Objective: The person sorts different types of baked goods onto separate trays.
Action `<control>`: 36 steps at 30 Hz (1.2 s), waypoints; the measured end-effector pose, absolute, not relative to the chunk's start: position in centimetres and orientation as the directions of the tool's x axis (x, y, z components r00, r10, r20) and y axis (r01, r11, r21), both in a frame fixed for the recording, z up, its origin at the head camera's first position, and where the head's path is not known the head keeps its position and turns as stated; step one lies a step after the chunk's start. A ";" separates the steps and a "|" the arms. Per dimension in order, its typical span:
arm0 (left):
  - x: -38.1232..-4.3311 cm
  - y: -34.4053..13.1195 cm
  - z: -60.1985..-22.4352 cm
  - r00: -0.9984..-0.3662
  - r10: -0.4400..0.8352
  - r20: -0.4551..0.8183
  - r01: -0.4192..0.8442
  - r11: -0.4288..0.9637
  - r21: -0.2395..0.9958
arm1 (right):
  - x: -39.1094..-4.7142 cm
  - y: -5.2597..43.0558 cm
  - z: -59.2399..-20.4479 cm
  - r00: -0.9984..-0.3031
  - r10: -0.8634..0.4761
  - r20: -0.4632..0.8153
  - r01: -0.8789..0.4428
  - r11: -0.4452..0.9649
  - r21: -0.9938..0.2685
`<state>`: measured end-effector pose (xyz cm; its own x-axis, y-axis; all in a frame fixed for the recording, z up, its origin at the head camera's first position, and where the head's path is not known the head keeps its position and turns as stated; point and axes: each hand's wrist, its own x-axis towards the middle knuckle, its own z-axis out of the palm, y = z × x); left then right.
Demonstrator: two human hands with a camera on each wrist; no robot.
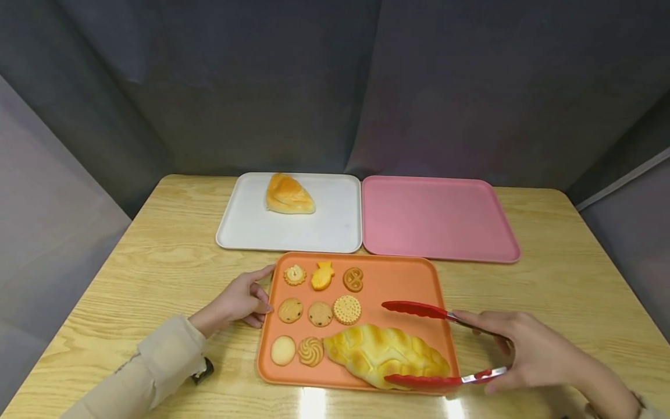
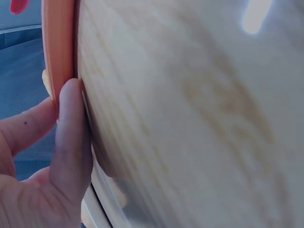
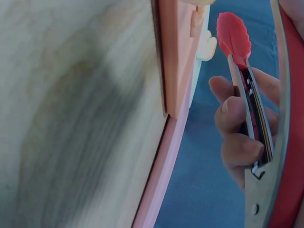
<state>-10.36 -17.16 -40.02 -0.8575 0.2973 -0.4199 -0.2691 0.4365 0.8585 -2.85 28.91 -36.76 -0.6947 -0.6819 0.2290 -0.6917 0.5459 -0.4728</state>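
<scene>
My left hand (image 1: 242, 300) rests against the left edge of the orange tray (image 1: 403, 276), its fingertips at the rim in the left wrist view too. My right hand (image 1: 531, 349) holds red-tipped metal tongs (image 1: 419, 309) by the handle end. The tongs are spread wide over the tray's right side; their silicone tip (image 3: 233, 38) also shows in the right wrist view. A long braided bread loaf (image 1: 384, 352) lies at the tray's near right. One tong tip is above its far side; the other overlaps its near edge.
Several small cookies (image 1: 320, 314) lie in rows on the orange tray's left half. Behind stand a white tray (image 1: 335, 233) with a triangular pastry (image 1: 288, 195) and a pink tray (image 1: 439, 218), side by side on the wooden table (image 1: 178, 256). Dark curtains (image 1: 262, 87) hang at the back.
</scene>
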 end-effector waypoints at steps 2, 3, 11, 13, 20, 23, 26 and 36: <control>-10.4 -17.2 -40.0 -0.858 0.297 -0.419 -0.268 0.437 0.859 | -2.7 28.8 -36.8 -0.705 -0.681 0.197 -0.676 0.562 -0.476; -10.4 -17.1 -40.1 -0.858 0.296 -0.419 -0.269 0.436 0.859 | -2.7 28.8 -36.8 -0.708 -0.682 0.185 -0.671 0.566 -0.479; -10.3 -17.2 -40.2 -0.859 0.280 -0.428 -0.282 0.440 0.853 | -2.5 28.6 -37.3 -0.714 -0.686 0.141 -0.651 0.576 -0.494; -10.3 -17.2 -40.2 -0.859 0.277 -0.430 -0.283 0.441 0.851 | -2.5 28.7 -37.5 -0.720 -0.680 0.140 -0.648 0.586 -0.487; -10.3 -17.1 -40.3 -0.861 0.277 -0.426 -0.282 0.436 0.854 | -3.0 28.9 -37.8 -0.710 -0.675 0.200 -0.674 0.570 -0.470; -10.4 -17.1 -40.3 -0.862 0.280 -0.423 -0.280 0.435 0.856 | -3.2 29.0 -37.7 -0.710 -0.673 0.206 -0.676 0.571 -0.466; -10.3 -17.1 -40.2 -0.861 0.285 -0.420 -0.275 0.434 0.858 | -3.2 29.1 -37.6 -0.707 -0.680 0.195 -0.675 0.567 -0.471; -10.4 -17.2 -40.2 -0.859 0.295 -0.419 -0.269 0.437 0.859 | -2.9 28.8 -37.9 -0.723 -0.671 0.166 -0.671 0.625 -0.398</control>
